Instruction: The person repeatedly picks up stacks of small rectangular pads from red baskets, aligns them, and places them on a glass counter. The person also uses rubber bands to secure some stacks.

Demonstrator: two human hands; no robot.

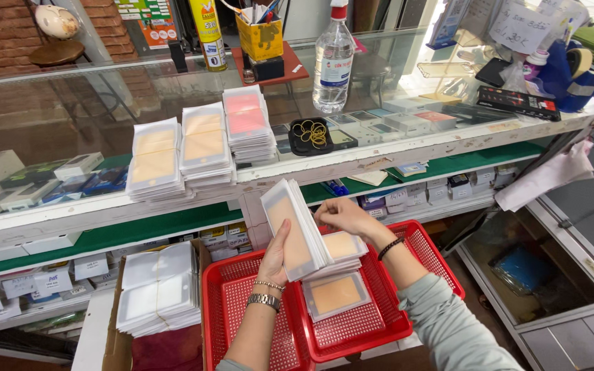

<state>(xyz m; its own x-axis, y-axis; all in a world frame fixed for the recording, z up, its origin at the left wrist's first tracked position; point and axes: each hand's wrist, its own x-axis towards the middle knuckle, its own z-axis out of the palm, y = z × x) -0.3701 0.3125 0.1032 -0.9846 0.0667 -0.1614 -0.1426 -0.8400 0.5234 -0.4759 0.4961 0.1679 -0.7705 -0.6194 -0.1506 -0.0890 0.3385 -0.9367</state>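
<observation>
A person's left hand (276,255), wearing a metal watch and bead bracelet, grips upright a thick stack of flat clear-plastic packets with pale orange inserts (294,227), fingers closed around its lower edge. The right hand (344,216), a dark band at the wrist, pinches the stack's top right corner. Below them, more of the same packets lie loose (336,294) in a red perforated plastic basket (407,323), which overlaps a second red basket (235,309). To the left, a banded bundle of white packets (159,287) sits in an open cardboard box (115,336). Beyond, three tall piles of packets (204,144) stand on a glass-topped display counter (393,148), near a clear plastic bottle (333,60) and a black tray of rubber bands (311,135).
</observation>
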